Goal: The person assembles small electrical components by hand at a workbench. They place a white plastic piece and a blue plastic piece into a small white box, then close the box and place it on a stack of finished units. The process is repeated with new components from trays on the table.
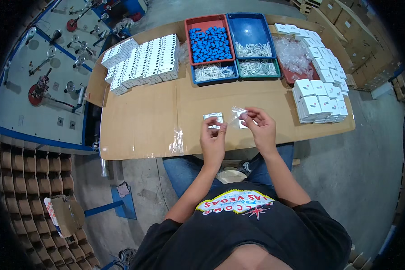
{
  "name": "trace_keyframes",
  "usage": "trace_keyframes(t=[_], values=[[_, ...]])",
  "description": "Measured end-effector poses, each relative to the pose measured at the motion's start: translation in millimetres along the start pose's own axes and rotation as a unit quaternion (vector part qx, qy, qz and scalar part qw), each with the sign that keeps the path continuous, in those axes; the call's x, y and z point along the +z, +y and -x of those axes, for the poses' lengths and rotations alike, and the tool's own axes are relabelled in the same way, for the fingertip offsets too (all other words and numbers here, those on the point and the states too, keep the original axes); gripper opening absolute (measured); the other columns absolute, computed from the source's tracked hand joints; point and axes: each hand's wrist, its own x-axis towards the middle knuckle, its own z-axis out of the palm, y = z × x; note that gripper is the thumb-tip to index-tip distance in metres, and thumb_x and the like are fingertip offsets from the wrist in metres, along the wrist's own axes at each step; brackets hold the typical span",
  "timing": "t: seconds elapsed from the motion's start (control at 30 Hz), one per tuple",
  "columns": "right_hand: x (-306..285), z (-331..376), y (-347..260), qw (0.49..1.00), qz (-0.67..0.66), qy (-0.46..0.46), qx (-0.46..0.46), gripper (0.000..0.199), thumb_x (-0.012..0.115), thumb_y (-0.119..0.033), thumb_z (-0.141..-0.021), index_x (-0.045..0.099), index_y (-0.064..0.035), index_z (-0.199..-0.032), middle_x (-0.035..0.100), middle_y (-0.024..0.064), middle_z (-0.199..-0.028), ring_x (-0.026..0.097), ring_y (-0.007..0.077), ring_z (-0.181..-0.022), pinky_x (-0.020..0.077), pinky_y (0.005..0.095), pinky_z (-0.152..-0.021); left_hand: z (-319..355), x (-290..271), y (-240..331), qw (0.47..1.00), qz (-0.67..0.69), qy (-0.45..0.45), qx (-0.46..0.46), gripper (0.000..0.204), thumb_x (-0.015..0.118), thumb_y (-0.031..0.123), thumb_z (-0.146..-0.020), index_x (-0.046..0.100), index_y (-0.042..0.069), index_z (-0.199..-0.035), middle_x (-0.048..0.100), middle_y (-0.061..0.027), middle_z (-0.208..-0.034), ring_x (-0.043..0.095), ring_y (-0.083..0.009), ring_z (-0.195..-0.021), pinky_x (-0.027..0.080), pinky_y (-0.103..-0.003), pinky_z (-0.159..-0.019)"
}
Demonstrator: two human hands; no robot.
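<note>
Near the front middle of the cardboard-covered table (144, 121), my left hand (213, 141) is closed on a small white printed piece (213, 118), flat and folder-like. Between the thumb and fingers of my right hand (263, 133), a small clear plastic bag (236, 112) is pinched. A small white square (241, 123) shows by the bag and right fingertips; whether it lies inside, behind or below the bag I cannot tell. The two hands are close together but apart.
Rows of small white boxes (148, 60) stand far left, and more white boxes (318, 102) are stacked at right. A red tray (187, 42) of blue parts, a blue tray (247, 31) of white pieces and smaller trays sit at the back. Clear bags (293, 53) are heaped beside them.
</note>
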Motion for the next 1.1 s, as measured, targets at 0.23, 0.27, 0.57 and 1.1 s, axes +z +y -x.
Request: trace_keyframes(t=[0.23, 0.27, 0.57, 1.1], values=[[11, 15, -13, 0.951, 0.242, -0.013, -0.192, 0.017, 0.076, -0.001, -0.085, 0.071, -0.0005, -0.102, 0.072, 0.0116, -0.101, 0.071, 0.0256, -0.096, 0.0559, 0.0334, -0.083, 3, 1, 14, 0.995, 0.055, -0.042, -0.065, 0.015, 0.070, 0.015, -0.100, 0.066, 0.001, -0.101, 0.065, 0.0001, -0.089, 0.058, -0.0050, -0.078, 0.046, -0.021, -0.068], [11, 17, -12, 0.941, 0.260, -0.018, -0.216, 0.018, 0.076, 0.000, -0.084, 0.071, -0.0010, -0.102, 0.071, 0.0114, -0.102, 0.070, 0.0268, -0.097, 0.0557, 0.0341, -0.083, 4, 6, 12, 0.995, 0.060, -0.044, -0.070, 0.015, 0.070, 0.015, -0.100, 0.066, 0.001, -0.102, 0.065, -0.0001, -0.090, 0.059, -0.0053, -0.079, 0.047, -0.021, -0.069], [-1, 20, 6, 0.920, 0.311, -0.052, -0.232, 0.019, 0.075, 0.001, -0.082, 0.070, -0.0028, -0.100, 0.068, 0.0104, -0.098, 0.067, 0.0291, -0.095, 0.0553, 0.0381, -0.080, -2, 6, -9, 0.978, 0.076, -0.052, -0.187, 0.018, 0.069, 0.018, -0.100, 0.071, 0.001, -0.106, 0.068, -0.0009, -0.092, 0.061, -0.0065, -0.077, 0.051, -0.022, -0.070], [0, 8, 27, 0.974, 0.161, -0.158, -0.025, 0.023, 0.075, -0.011, -0.092, 0.071, 0.0010, -0.111, 0.072, 0.0106, -0.109, 0.071, 0.0219, -0.099, 0.0555, 0.0340, -0.088, -8, -11, -32, 0.991, 0.013, -0.074, -0.115, 0.017, 0.069, 0.013, -0.100, 0.071, -0.002, -0.107, 0.072, -0.0045, -0.095, 0.066, -0.0091, -0.085, 0.052, -0.022, -0.078]])
